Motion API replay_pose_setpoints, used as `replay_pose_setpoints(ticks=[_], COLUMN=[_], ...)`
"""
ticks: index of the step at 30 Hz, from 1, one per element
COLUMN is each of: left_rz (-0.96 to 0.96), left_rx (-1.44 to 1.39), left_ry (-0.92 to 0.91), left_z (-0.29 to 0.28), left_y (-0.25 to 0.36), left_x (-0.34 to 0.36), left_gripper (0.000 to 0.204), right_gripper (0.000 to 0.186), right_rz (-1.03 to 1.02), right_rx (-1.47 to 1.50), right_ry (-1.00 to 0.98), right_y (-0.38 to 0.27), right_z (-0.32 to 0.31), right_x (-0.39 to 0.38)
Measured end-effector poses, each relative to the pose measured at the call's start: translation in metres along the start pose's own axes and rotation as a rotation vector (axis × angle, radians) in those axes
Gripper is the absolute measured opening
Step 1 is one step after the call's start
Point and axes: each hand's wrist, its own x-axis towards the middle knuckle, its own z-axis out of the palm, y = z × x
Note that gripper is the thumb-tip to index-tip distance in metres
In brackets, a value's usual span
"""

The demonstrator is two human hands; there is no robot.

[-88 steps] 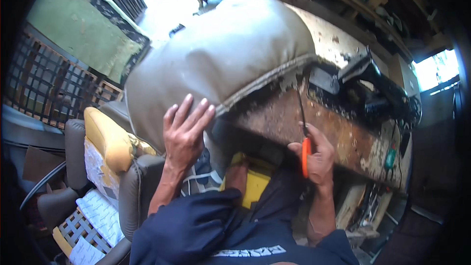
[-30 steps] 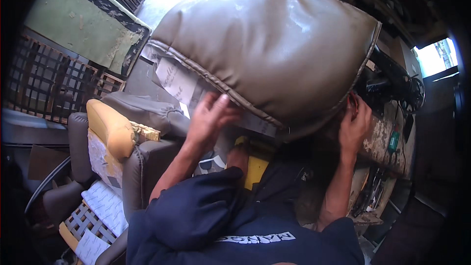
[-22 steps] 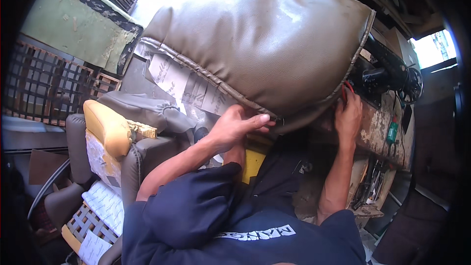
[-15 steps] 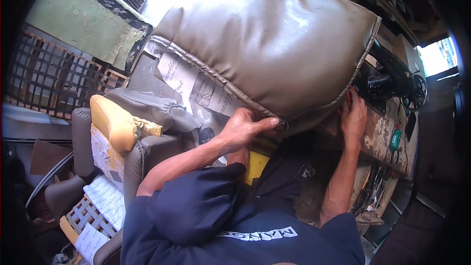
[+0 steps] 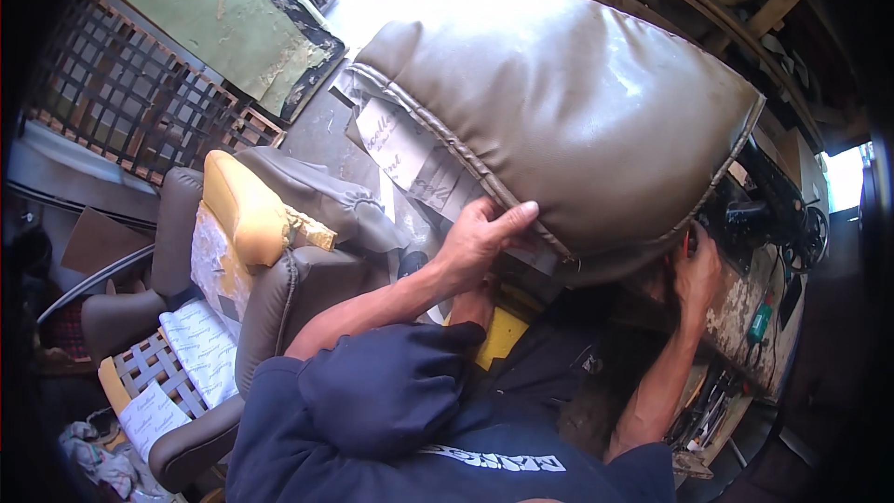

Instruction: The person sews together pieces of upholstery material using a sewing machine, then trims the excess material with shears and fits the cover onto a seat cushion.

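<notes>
A large, stuffed brown leatherette cushion cover (image 5: 577,112) lies in front of me, with piping along its edges. My left hand (image 5: 484,237) pinches its near left piped edge, thumb on top, a little way from the near corner. The fingers underneath are partly hidden. Pale printed backing (image 5: 410,154) shows under that edge. At the right-hand edge, beside the sewing machine, my right hand (image 5: 697,272) is closed around a small red object (image 5: 687,242). Most of that object is hidden, so its kind cannot be made out.
A black sewing machine (image 5: 759,224) stands on a worn wooden table (image 5: 736,317), with a green-handled tool (image 5: 761,319) on it. Left of me is a partly stripped armchair (image 5: 265,317) with yellow foam (image 5: 244,210). A webbed frame (image 5: 130,84) and a green panel (image 5: 214,23) stand beyond.
My left hand has slid along the piping, away from the near corner. My right hand stays at the right edge with the red object. The whole view has shifted slightly.
</notes>
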Motion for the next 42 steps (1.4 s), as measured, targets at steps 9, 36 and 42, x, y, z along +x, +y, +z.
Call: replay_pose_setpoints(ticks=[9, 36, 42], left_rz=[0.073, 0.073, 0.079], left_rx=[-0.261, -0.337, -0.331], left_ry=[0.018, -0.015, -0.028], left_z=[-0.008, -0.029, -0.023], left_y=[0.001, 0.004, 0.007], left_x=[0.003, 0.004, 0.005], left_gripper=[0.031, 0.031, 0.035], right_gripper=[0.059, 0.030, 0.050], right_rz=[0.003, -0.011, 0.067], right_rx=[0.081, 0.802, 1.589], right_ry=[-0.001, -0.669, -0.782], right_y=[0.007, -0.083, -0.129], right_z=[0.002, -0.017, 0.052], right_x=[-0.003, -0.093, -0.113])
